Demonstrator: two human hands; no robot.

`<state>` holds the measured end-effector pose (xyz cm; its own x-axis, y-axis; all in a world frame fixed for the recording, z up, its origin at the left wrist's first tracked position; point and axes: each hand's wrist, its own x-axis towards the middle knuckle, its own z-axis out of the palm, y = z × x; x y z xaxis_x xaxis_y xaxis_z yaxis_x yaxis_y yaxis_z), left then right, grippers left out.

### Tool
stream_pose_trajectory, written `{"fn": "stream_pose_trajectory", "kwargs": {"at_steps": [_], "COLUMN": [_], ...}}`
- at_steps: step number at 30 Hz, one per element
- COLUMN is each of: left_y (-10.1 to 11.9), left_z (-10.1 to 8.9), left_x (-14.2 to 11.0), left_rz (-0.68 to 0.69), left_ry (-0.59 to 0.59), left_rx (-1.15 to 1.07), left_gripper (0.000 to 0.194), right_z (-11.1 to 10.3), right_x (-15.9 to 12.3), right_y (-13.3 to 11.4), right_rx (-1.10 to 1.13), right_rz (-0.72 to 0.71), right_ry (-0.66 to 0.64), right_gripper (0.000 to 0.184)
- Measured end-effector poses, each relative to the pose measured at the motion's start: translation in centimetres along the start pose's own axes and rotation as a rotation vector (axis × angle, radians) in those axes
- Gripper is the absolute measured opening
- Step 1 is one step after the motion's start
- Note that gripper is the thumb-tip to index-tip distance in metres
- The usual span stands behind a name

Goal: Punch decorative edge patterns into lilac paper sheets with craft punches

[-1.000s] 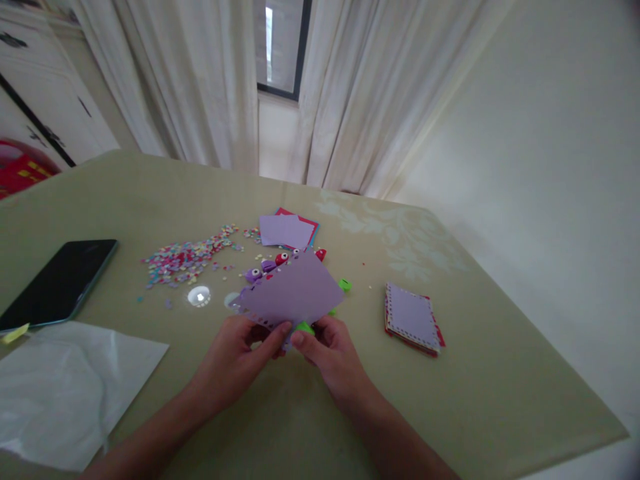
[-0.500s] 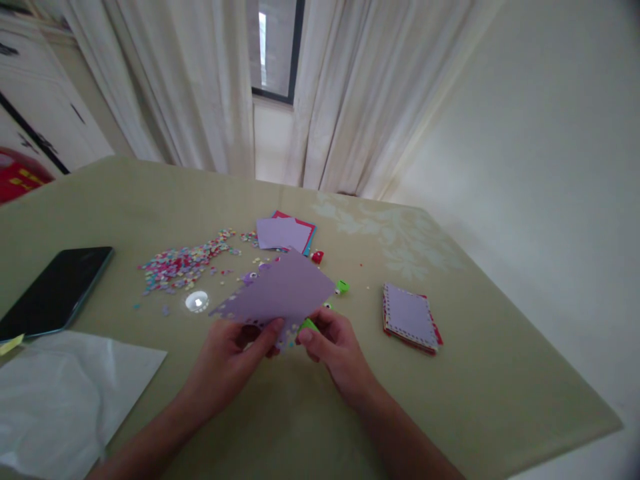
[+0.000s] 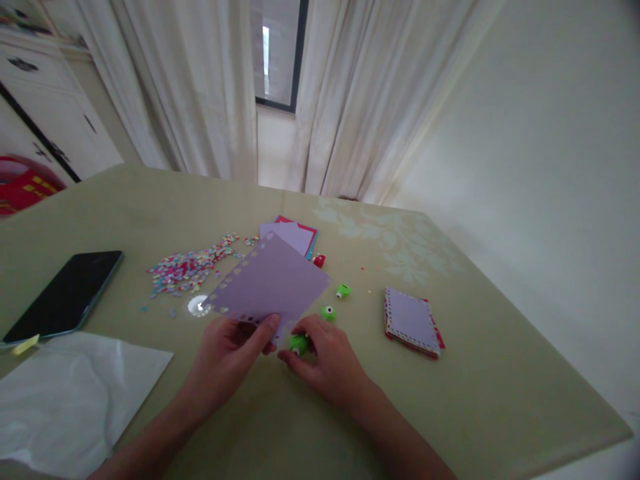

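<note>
A purple sheet of paper (image 3: pixel 275 277) with small holes punched along its left and lower edges is tilted in front of me. My left hand (image 3: pixel 227 357) pinches its near corner between thumb and fingers. Close to that corner, on the right, my right hand (image 3: pixel 327 357) grips a small green craft punch (image 3: pixel 299 345) with an eye on it, apart from the paper. Just beyond my right hand lie two more green pieces, an eyed punch (image 3: pixel 328 312) and another punch (image 3: pixel 343 291). A red punch (image 3: pixel 319 261) shows past the sheet's right edge.
Colourful paper confetti (image 3: pixel 187 270) is heaped left of the sheet. Behind it are stacked coloured papers (image 3: pixel 300 235). A stack of punched cards (image 3: pixel 413 320) lies to the right. On the left are a dark tablet (image 3: pixel 65 297) and a translucent plastic bag (image 3: pixel 75 400).
My right hand has drawn the green punch off the paper's near corner and turned it. The sheet has rotated in my left hand, uncovering the green punches and covering the purple ones.
</note>
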<state>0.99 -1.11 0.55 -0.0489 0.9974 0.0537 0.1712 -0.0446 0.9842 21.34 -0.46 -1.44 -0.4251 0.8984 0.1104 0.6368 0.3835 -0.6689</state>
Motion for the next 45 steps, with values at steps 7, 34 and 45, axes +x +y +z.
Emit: {"fn": "stream_pose_trajectory", "kwargs": {"at_steps": [7, 34, 45], "left_y": [0.7, 0.9, 1.4], "left_z": [-0.1, 0.7, 0.5], "left_x": [0.2, -0.4, -0.4], "left_rz": [0.018, 0.057, 0.057], "left_ry": [0.029, -0.098, -0.106], "left_rx": [0.001, 0.008, -0.017], "left_gripper": [0.037, 0.027, 0.025], "right_z": [0.5, -1.4, -1.2], "right_x": [0.0, 0.1, -0.2], "right_y": [0.3, -0.5, -0.5], "right_rx": [-0.056, 0.932, 0.985], "right_rz": [-0.030, 0.261, 0.229], "right_ry": [-0.068, 0.191, 0.112], "right_gripper": [0.020, 0.040, 0.030]}}
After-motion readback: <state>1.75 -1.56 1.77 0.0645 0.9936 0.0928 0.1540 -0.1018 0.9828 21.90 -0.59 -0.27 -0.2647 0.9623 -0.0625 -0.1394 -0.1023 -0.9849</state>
